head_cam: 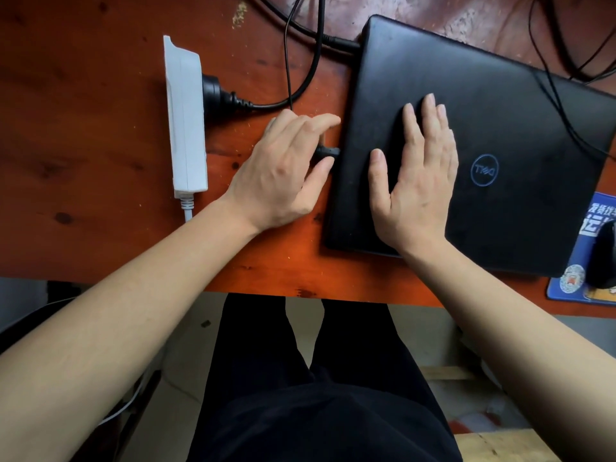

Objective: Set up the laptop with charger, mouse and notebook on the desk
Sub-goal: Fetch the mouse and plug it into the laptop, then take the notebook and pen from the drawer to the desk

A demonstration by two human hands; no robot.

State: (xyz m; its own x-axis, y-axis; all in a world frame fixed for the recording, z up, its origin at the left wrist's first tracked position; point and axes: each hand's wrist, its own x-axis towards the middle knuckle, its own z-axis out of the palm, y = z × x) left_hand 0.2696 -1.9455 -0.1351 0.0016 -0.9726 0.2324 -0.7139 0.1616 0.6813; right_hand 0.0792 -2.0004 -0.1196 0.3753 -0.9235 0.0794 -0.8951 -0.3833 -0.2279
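Observation:
A closed black laptop (500, 128) lies on the wooden desk (83, 145). My right hand (420, 175) rests flat on its lid, fingers spread. My left hand (283, 168) pinches a small black plug (328, 151) against the laptop's left edge. A thin black cable (287, 61) runs from under that hand to the back. The charger's plug (343, 42) sits in the laptop's far left corner, and its mains plug (216, 93) is in a white power strip (185, 118). A black mouse (601, 258) lies on a blue mouse pad (566, 281) at the right. No notebook is in view.
More black cables (560, 45) trail over the laptop's far right corner and the worn desk surface behind. The desk's front edge (253, 290) runs just above my lap. A wooden bench (493, 445) shows at the lower right.

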